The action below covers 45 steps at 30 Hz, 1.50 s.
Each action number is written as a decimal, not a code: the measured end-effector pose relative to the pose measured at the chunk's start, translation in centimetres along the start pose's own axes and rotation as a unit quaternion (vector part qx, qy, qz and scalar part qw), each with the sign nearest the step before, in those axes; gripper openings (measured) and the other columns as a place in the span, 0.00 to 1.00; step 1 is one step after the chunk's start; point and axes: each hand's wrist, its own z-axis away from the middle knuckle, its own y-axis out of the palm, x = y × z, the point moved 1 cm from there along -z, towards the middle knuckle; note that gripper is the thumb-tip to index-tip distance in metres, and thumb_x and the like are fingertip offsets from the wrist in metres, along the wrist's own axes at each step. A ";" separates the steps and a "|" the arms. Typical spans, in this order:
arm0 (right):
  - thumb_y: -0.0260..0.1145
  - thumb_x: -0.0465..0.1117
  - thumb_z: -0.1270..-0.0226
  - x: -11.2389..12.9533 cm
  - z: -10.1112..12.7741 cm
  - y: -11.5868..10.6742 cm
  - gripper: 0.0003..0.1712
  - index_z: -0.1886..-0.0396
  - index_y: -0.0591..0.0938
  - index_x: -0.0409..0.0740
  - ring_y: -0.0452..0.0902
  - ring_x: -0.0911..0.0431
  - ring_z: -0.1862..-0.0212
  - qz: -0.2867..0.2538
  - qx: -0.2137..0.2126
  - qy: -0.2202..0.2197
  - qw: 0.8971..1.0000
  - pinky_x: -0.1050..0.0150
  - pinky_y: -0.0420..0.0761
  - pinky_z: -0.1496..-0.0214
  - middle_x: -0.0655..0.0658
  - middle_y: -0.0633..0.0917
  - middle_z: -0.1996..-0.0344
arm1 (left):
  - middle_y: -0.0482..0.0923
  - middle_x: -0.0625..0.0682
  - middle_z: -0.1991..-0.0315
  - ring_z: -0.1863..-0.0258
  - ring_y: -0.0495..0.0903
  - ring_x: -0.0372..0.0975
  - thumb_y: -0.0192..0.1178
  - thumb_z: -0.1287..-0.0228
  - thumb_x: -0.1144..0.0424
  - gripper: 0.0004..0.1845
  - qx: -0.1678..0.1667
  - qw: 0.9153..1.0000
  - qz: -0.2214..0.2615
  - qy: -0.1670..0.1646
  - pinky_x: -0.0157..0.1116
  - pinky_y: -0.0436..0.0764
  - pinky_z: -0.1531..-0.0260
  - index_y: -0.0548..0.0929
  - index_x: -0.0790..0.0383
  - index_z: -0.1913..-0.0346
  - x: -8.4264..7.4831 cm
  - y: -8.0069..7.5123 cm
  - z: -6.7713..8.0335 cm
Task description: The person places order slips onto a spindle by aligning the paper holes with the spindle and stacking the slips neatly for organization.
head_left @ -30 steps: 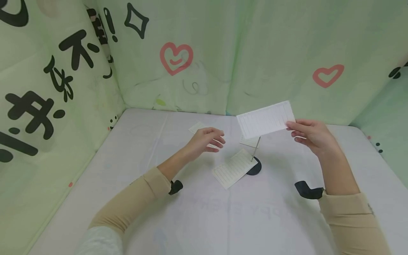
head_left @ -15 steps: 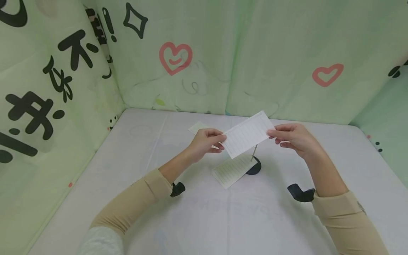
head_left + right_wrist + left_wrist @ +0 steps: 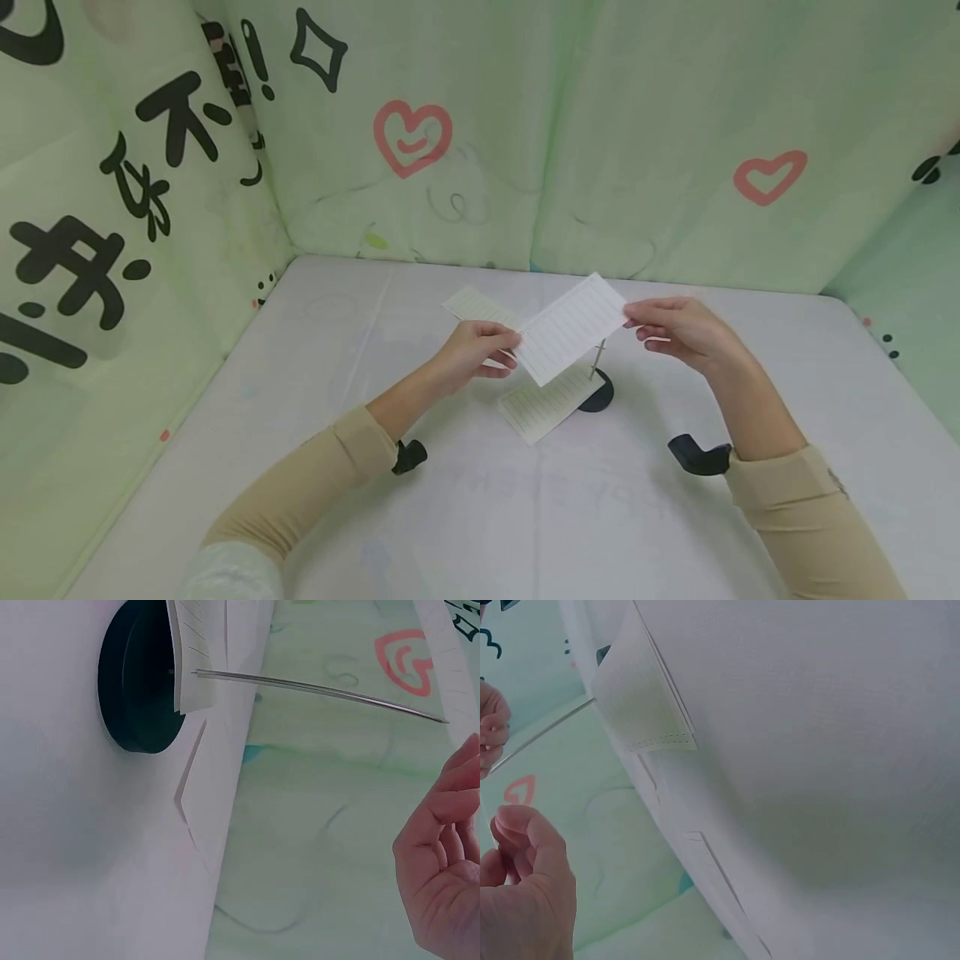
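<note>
My left hand pinches the lower left corner of a white lined paper slip, and my right hand pinches its right corner. The slip is held tilted in the air over a bill spike with a round black base. In the right wrist view, the thin metal rod points up toward the slip, its tip right at the slip's edge. Several slips are pierced low on the rod, lying over the base. The left wrist view shows these spiked slips from the side.
More lined slips lie on the white tabletop behind my left hand. Green curtains with hearts and dark lettering enclose the table at the back and sides. Each wrist carries a black camera mount.
My right hand has brought the slip left and down over the spike. My left hand has taken hold of its left corner, and both hands have lowered slightly since.
</note>
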 end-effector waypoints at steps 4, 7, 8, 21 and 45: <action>0.63 0.45 0.38 -0.4 -0.4 0.2 0.08 0.76 0.84 0.58 0.75 0.62 0.73 -0.001 0.013 0.011 1.000 0.73 0.76 0.67 0.56 0.83 0.75 | 0.77 0.52 0.72 0.72 0.78 0.40 0.57 0.37 0.64 0.12 0.002 1.000 -0.002 -0.013 0.31 0.81 0.71 0.78 0.70 0.56 0.6 -0.1 -0.1; 0.63 0.45 0.38 -0.6 -0.6 0.2 0.08 0.76 0.83 0.57 0.74 0.62 0.73 -0.005 0.018 0.018 1.000 0.73 0.76 0.67 0.55 0.82 0.75 | 0.77 0.52 0.71 0.72 0.78 0.40 0.57 0.37 0.65 0.11 0.002 1.000 -0.003 -0.019 0.30 0.80 0.72 0.78 0.70 0.56 1.0 -0.1 -0.2; 0.63 0.45 0.38 -0.7 -0.7 0.2 0.08 0.76 0.83 0.56 0.74 0.62 0.73 -0.008 0.019 0.019 1.000 0.73 0.76 0.67 0.55 0.82 0.75 | 0.77 0.52 0.71 0.72 0.78 0.40 0.57 0.37 0.65 0.11 0.002 1.000 -0.002 -0.022 0.30 0.80 0.72 0.78 0.70 0.56 1.2 -0.1 -0.2; 0.62 0.42 0.37 -1.2 -1.1 0.2 0.08 0.76 0.84 0.54 0.75 0.62 0.74 -0.047 0.029 0.034 0.998 0.73 0.76 0.69 0.53 0.83 0.75 | 0.78 0.52 0.70 0.70 0.79 0.42 0.57 0.37 0.64 0.12 -0.014 0.999 -0.014 -0.037 0.30 0.81 0.72 0.78 0.68 0.55 1.5 0.0 -0.3; 0.58 0.38 0.35 -1.5 -1.3 0.4 0.11 0.74 0.84 0.52 0.74 0.62 0.74 -0.061 0.051 0.028 0.996 0.73 0.76 0.69 0.52 0.81 0.75 | 0.78 0.52 0.69 0.71 0.78 0.39 0.57 0.37 0.65 0.12 -0.016 0.998 -0.036 -0.039 0.31 0.81 0.70 0.78 0.69 0.54 2.2 0.5 -0.7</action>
